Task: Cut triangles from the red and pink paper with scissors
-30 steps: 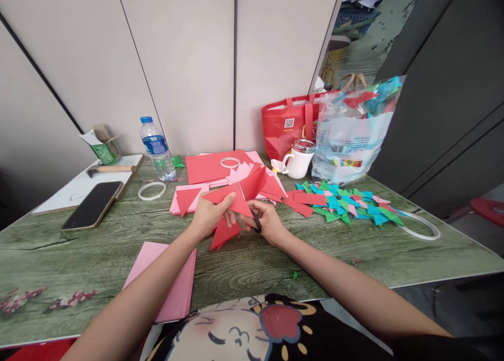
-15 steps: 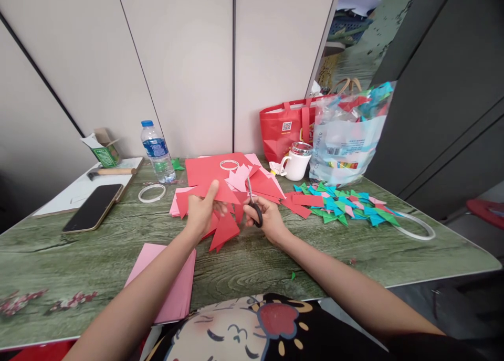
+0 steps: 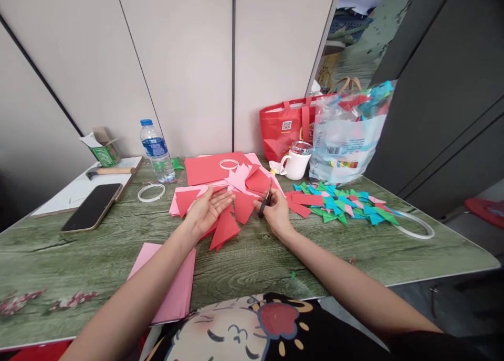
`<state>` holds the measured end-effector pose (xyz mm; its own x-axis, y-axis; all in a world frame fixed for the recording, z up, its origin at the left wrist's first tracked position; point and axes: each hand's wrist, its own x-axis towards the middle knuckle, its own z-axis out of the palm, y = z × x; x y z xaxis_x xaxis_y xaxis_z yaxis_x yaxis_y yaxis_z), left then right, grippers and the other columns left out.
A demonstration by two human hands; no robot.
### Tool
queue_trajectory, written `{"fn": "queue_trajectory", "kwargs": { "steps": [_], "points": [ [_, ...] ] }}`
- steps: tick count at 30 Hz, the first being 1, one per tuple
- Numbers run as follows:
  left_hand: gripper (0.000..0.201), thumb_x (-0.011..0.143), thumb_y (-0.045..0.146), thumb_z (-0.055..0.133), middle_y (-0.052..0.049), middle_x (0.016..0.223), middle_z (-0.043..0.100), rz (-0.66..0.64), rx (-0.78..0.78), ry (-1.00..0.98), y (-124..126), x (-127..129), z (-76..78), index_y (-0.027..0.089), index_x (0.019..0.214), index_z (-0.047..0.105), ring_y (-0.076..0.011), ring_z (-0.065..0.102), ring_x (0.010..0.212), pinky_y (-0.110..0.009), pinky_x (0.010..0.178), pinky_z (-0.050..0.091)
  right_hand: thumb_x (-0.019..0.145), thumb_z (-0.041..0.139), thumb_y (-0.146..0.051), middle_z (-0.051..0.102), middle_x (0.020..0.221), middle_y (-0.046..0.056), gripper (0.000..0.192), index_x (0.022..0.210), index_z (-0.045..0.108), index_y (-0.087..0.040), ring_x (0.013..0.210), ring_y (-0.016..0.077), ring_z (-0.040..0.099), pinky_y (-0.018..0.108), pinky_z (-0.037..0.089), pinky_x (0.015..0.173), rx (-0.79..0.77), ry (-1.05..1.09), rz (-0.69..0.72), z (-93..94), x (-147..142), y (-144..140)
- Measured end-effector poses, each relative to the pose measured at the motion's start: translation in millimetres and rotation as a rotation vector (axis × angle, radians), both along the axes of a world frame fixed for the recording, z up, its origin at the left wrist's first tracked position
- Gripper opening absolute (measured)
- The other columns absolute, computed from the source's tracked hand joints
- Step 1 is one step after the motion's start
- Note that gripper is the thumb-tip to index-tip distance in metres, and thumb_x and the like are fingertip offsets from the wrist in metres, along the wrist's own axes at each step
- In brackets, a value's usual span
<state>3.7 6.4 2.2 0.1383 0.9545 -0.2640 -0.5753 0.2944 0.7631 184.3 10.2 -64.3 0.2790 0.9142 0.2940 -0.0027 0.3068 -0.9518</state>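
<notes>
My left hand (image 3: 207, 210) is open, palm up, fingers spread just above a heap of red paper triangles (image 3: 226, 225) on the green wood-grain table (image 3: 252, 261). A red triangle (image 3: 243, 204) lies next to its fingertips. My right hand (image 3: 275, 211) grips small black-handled scissors (image 3: 266, 199), blades pointing up and closed. Behind both hands lie red and pink paper sheets (image 3: 214, 168) with pink cut pieces on top.
A pink paper stack (image 3: 173, 282) lies near my left forearm. Mixed coloured triangles (image 3: 342, 203), a white mug (image 3: 296, 161), a plastic bag (image 3: 346, 135) and a red tote (image 3: 285, 127) sit to the right. Phone (image 3: 93, 206), tape ring (image 3: 151, 192) and water bottle (image 3: 157, 151) sit to the left.
My left hand let go of the red paper and opened, palm up. The cut red triangles dropped onto the table. My right hand moved right with the scissors.
</notes>
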Motion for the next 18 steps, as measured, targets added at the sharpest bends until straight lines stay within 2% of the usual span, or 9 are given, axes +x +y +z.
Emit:
{"fn": "queue_trajectory", "kwargs": {
  "steps": [3,6,11,15,18],
  "points": [
    [0.035,0.091,0.033,0.035,-0.023,0.095,0.066,-0.041,-0.006,-0.019,-1.4,0.5,1.0,0.004,0.101,0.052,-0.0228,0.066,0.087,-0.03,0.077,0.054,0.049,0.076,-0.026,0.057,0.074,-0.001,0.043,0.081,0.048,-0.019,0.067,0.0149,0.056,0.03,0.048,0.064,-0.057,0.111,0.001,3.1,-2.4,-1.5],
    [0.03,0.09,0.032,0.038,-0.019,0.084,0.068,-0.069,0.017,0.056,-2.4,0.1,-0.1,0.006,0.097,0.052,-0.022,0.068,0.077,-0.031,0.072,0.055,0.049,0.076,-0.029,0.062,0.074,0.002,0.043,0.082,0.05,-0.019,0.064,0.0174,0.059,0.032,0.05,0.059,-0.114,0.165,0.07,11.3,-4.8,-6.4],
    [0.026,0.09,0.034,0.038,-0.017,0.07,0.068,-0.14,-0.012,0.165,-2.7,-0.4,-3.9,0.011,0.093,0.048,-0.0218,0.068,0.065,-0.032,0.063,0.055,0.052,0.077,-0.032,0.067,0.078,0.004,0.041,0.081,0.051,-0.019,0.066,0.0174,0.062,0.028,0.051,0.054,-0.054,0.139,0.138,20.7,-6.0,-12.9],
    [0.024,0.09,0.032,0.038,-0.017,0.067,0.068,-0.154,-0.027,0.2,-3.2,0.5,-2.4,0.011,0.09,0.05,-0.0216,0.068,0.064,-0.032,0.064,0.055,0.056,0.073,-0.042,0.063,0.066,0.001,0.044,0.084,0.048,-0.019,0.058,0.0181,0.06,0.027,0.049,0.044,-0.108,0.123,0.105,15.4,-5.1,-11.2],
    [0.025,0.09,0.028,0.037,-0.017,0.067,0.068,-0.168,-0.037,0.194,-3.2,0.6,-1.4,0.008,0.086,0.053,-0.0212,0.068,0.065,-0.032,0.068,0.055,0.058,0.072,-0.041,0.062,0.065,0.001,0.042,0.085,0.047,-0.019,0.056,0.0177,0.058,0.029,0.048,0.047,-0.126,0.023,0.053,8.7,-1.8,-6.6]
  ]
}}
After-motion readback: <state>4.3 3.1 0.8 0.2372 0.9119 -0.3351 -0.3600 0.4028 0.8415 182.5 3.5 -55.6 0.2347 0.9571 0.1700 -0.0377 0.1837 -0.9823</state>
